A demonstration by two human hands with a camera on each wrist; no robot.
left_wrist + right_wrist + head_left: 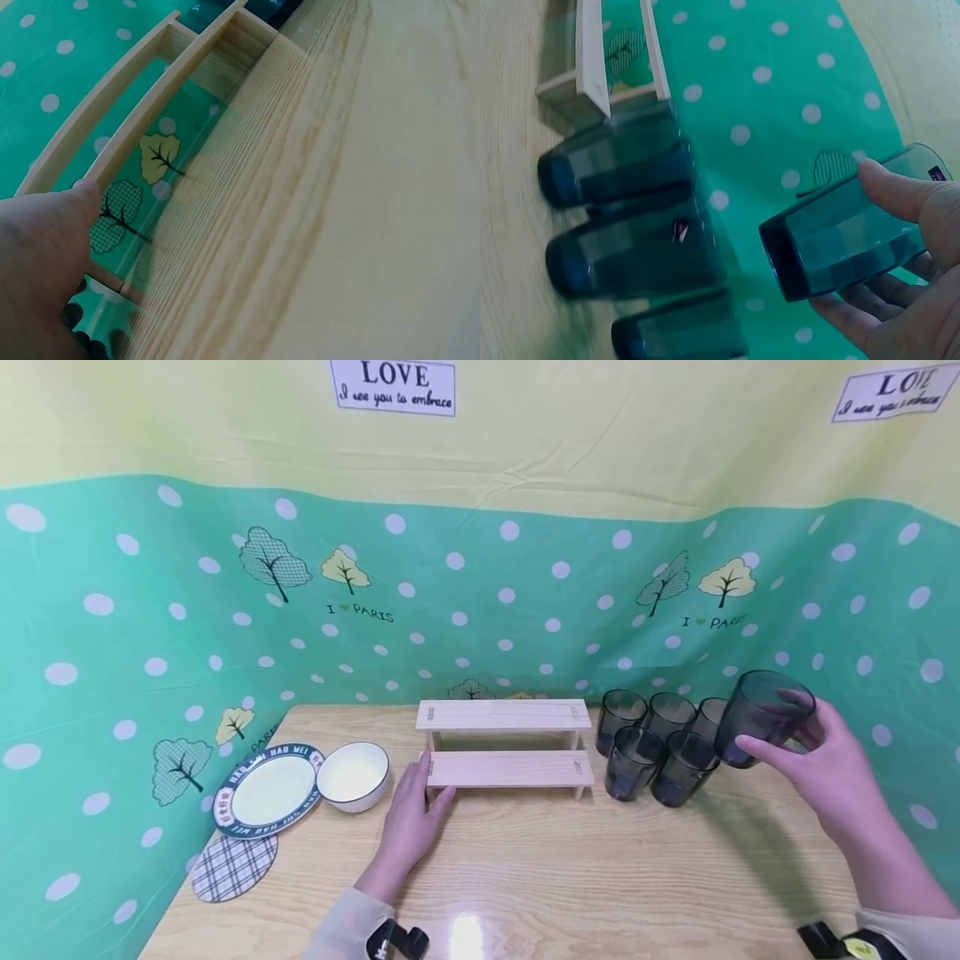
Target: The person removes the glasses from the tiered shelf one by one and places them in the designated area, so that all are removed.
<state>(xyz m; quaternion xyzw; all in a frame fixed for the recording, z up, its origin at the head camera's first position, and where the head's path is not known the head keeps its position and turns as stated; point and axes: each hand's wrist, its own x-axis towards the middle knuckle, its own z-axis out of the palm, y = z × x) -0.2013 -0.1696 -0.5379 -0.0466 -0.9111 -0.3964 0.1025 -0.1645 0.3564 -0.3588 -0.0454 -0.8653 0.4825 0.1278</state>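
Observation:
In the head view, my right hand [832, 760] grips a dark translucent glass tumbler [765, 718], thumb on the near side. The tumbler is tilted in the right wrist view, and more fingers of the right hand [915, 300] lie beneath it. Several matching tumblers [632, 764] stand just left of it, in two rows. With thumb and fingers around its corner, my left hand [411, 818] holds the left end of a two-step wooden shelf [510, 770]. The thumb lies against the front plank [161, 97] in the left wrist view.
Left of the shelf stands a white bowl [354, 777], touching a blue-rimmed plate [273, 789]. A plaid round mat [234, 868] lies partly under the plate at the table's left edge. Behind the wooden table [570, 877] hangs a green dotted cloth [517, 602].

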